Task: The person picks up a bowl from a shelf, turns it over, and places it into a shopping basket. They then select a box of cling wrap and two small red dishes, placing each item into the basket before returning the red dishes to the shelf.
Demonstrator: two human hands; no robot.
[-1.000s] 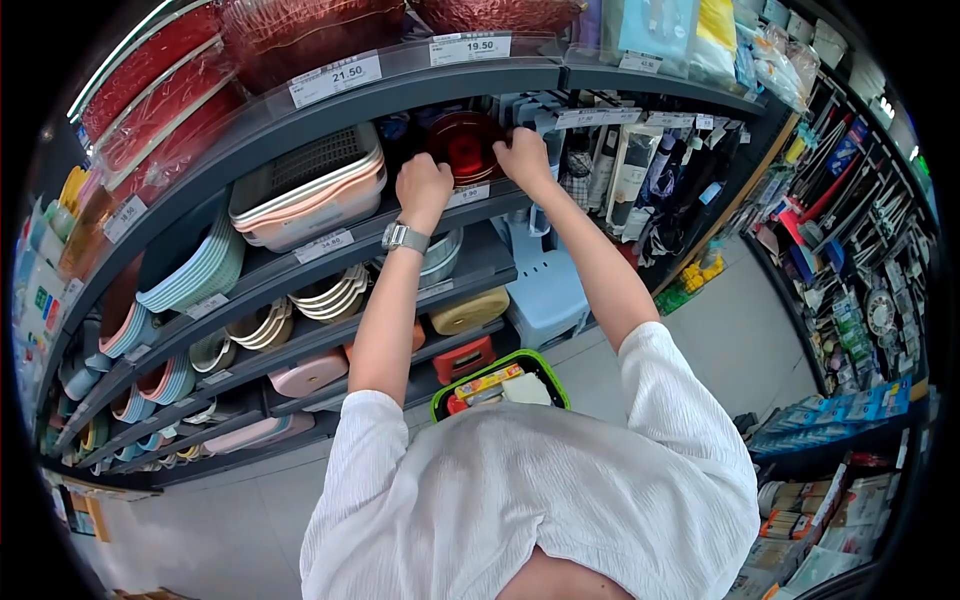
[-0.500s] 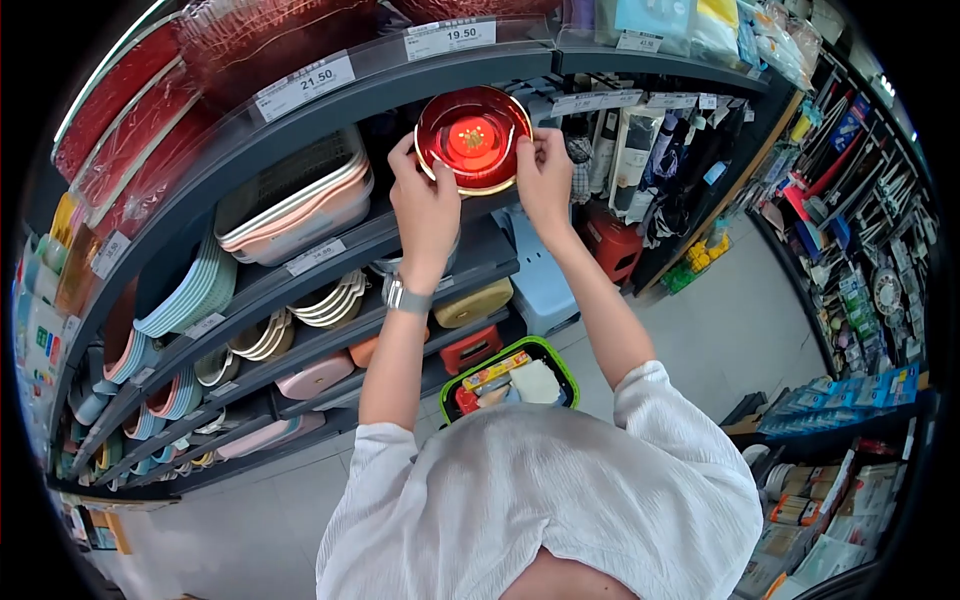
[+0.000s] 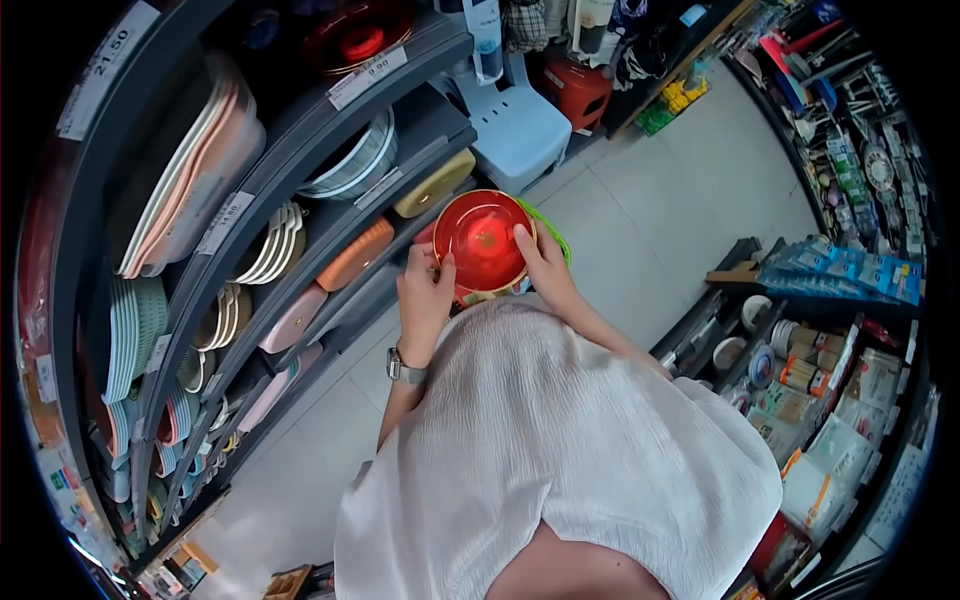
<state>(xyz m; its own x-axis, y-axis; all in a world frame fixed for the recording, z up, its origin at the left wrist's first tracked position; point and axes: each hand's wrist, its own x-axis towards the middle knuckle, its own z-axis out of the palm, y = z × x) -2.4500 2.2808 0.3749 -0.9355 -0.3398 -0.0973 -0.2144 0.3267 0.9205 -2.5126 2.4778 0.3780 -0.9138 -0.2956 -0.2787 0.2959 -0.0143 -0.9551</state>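
A round red bowl [image 3: 483, 242] with a thin gold rim and a gold mark at its centre is held in front of my body, its inside facing up. My left hand [image 3: 424, 300] pinches the lower left rim, and a metal-banded watch sits on that wrist. On the opposite side, my right hand [image 3: 546, 266] grips the rim with the thumb lying over the inside. Beneath the bowl is a basket with a bright green rim [image 3: 556, 233], mostly hidden by the bowl and my right hand.
Shelves at left hold similar red dishes [image 3: 362, 40], pink and white trays [image 3: 190, 170], a blue-grey basin [image 3: 357, 163] and nested bowls [image 3: 275, 245]. A light blue stool [image 3: 515, 125] stands beyond the bowl. Racks of packaged goods [image 3: 835, 400] line the right side of the tiled floor [image 3: 660, 200].
Both hands have brought the red bowl away from the shelf, down and closer to my body, over the basket. The view has tilted downward and turned.
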